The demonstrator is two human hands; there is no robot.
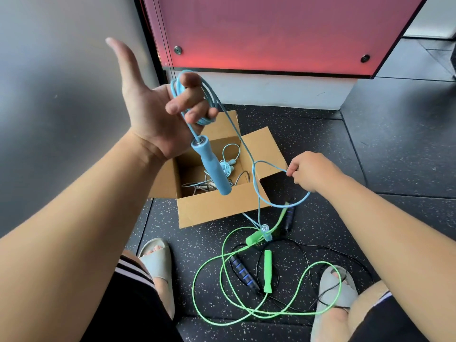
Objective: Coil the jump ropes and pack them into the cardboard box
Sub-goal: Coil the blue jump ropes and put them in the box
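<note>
Forearms (74, 206) over speckled floor (370, 144), cardboard box (217, 208) (red panel (271, 33))

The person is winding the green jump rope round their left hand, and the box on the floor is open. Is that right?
Nearly. The rope wound round the left hand is the blue jump rope, not the green one. The green jump rope lies loose on the floor. The cardboard box on the floor is open, as you said. The head view shows this.
</note>
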